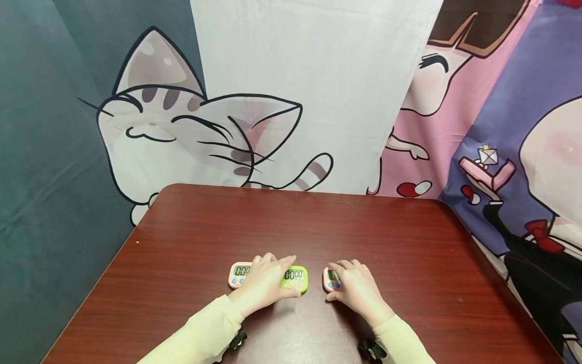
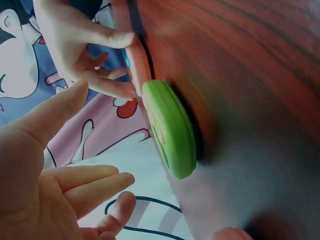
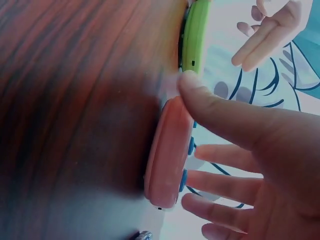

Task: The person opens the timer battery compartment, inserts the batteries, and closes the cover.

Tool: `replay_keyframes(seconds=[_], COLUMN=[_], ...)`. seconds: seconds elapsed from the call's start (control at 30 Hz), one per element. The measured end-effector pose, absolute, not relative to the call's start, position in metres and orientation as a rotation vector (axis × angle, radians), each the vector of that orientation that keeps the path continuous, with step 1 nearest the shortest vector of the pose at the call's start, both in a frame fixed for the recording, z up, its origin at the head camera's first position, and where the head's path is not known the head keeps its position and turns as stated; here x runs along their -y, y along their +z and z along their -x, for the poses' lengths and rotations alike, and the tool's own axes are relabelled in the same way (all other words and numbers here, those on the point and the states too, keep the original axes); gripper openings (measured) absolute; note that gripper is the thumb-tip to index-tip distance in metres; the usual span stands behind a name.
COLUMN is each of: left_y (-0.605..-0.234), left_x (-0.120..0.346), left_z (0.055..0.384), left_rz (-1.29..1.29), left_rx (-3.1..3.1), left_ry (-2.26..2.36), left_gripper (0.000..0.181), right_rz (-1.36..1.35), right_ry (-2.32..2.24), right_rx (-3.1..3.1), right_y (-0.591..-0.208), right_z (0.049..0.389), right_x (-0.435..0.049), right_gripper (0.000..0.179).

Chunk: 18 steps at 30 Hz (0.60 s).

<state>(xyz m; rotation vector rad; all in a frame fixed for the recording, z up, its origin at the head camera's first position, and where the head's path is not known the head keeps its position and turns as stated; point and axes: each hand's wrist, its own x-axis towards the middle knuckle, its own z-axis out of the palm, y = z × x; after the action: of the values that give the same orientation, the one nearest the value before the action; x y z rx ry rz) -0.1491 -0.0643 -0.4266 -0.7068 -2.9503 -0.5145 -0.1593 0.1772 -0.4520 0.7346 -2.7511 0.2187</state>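
Three small digital timers lie on the table. My left hand (image 1: 262, 284) reaches over the green timer (image 1: 303, 279), its fingers and thumb spread and apart from it in the left wrist view. Part of a pale pink timer (image 1: 233, 277) shows left of that hand; the rest is covered. A second pink timer (image 3: 167, 155) with blue buttons lies under my right hand (image 1: 359, 287). The right thumb is at its near edge, while the other fingers extend loosely over its face. Whether the thumb touches it, I cannot tell.
The brown wooden table (image 1: 291, 222) spreads around the hands, with its far edge against hanging cloths. A cartoon cat is printed on the white cloth (image 1: 318, 76). Dark wrist straps (image 1: 372, 350) sit below the sleeves.
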Motion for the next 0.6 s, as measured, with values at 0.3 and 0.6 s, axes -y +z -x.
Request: replay_keyframes(seconds=[0.3,0.6], left_y=[-0.4302,-0.4328], left_x=[0.0630,0.0642], left_z=[0.1433,0.1409], left_rz=[0.742,0.750], left_rx=[2.901,2.851], left_ry=[-0.530,-0.581], left_gripper=[0.064,0.061], right_rz=[-0.678,-0.633], right_ry=[0.211,0.338], right_rx=[2.785,2.806], right_y=[-0.4565,-0.4599], right_z=[0.1605,0.1589], right_x=[-0.1792,-0.1786], right_gripper=[0.064,0.060])
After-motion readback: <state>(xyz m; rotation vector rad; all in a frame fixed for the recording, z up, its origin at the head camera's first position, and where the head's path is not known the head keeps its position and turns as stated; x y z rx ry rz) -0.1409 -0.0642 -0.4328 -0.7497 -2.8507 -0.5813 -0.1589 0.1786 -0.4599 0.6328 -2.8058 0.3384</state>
